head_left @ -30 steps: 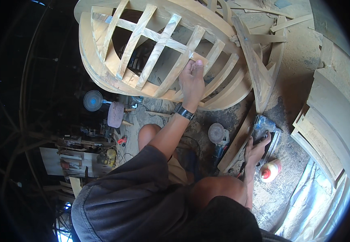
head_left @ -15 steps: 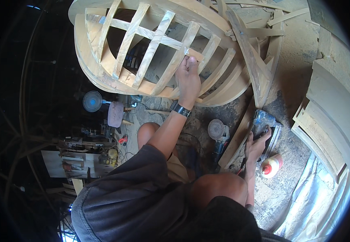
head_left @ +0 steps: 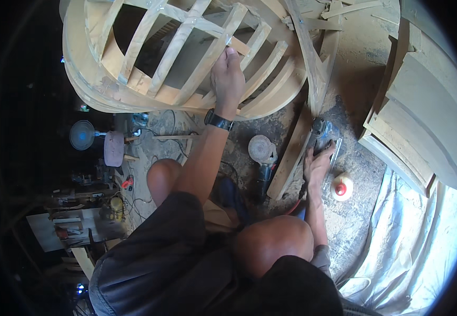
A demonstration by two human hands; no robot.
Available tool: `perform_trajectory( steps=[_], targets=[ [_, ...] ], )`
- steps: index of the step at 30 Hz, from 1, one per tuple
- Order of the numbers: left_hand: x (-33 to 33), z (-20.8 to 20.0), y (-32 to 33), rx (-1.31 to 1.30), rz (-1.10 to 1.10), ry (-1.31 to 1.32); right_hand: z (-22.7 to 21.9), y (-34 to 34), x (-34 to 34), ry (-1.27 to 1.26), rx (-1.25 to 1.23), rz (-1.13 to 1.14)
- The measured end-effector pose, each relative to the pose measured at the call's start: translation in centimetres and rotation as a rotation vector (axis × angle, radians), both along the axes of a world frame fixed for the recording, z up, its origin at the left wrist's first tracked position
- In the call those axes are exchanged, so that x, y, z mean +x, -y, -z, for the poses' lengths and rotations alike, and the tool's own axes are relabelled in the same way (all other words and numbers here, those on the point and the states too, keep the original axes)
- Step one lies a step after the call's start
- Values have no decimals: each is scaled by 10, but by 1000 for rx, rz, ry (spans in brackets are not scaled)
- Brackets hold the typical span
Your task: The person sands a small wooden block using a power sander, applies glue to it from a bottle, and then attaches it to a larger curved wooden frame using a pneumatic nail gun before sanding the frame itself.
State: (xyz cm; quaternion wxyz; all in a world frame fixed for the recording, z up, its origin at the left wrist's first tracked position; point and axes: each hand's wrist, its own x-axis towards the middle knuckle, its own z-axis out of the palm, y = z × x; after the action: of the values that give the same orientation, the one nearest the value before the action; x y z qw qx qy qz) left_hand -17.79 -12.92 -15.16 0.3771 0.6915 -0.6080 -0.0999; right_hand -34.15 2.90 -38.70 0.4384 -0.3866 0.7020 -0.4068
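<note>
My left hand (head_left: 228,79) is closed at a short wooden crosspiece (head_left: 240,46), its thumb against the wood, between two slats of a curved wooden frame (head_left: 194,79). Part of its fingers is hidden behind the hand. Lower right, my right hand (head_left: 319,164) wraps round the handle of a blue nail gun (head_left: 327,130), held low over the floor. A red hose (head_left: 295,206) runs below that hand. Close by stands a glue bottle (head_left: 342,187) with a red cap.
An angle grinder (head_left: 263,152) and a long wooden plank (head_left: 290,158) lie between my arms. Curved wooden panels (head_left: 423,116) stand at the right, above silvery sheeting (head_left: 397,247). A fan (head_left: 82,135) and a stool (head_left: 114,148) are at the left.
The whole view has shifted, so most things sit further left and higher. The nail gun has turned in my right hand's grip. My left hand stays at the crosspiece.
</note>
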Motion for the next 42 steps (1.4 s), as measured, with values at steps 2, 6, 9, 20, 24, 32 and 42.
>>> perform_trajectory(
  steps=[2,6,9,20,24,32,42],
  targets=[
    [10,12,8,-56,7,10,12,-7,4,-132,-327,67],
    [14,14,5,-102,29,46,-65,-13,-7,202,-234,25],
    [19,15,2,-99,112,-84,-105,-7,-16,220,-292,47],
    [56,5,3,136,562,-142,-266,62,-24,442,-81,-205],
    [57,13,5,157,496,-81,-287,85,-4,329,-103,-197],
    [58,9,-1,71,584,-252,-281,93,8,172,-144,-219],
    [48,14,11,-81,704,-515,-276,90,24,321,-129,-227]
  ],
)
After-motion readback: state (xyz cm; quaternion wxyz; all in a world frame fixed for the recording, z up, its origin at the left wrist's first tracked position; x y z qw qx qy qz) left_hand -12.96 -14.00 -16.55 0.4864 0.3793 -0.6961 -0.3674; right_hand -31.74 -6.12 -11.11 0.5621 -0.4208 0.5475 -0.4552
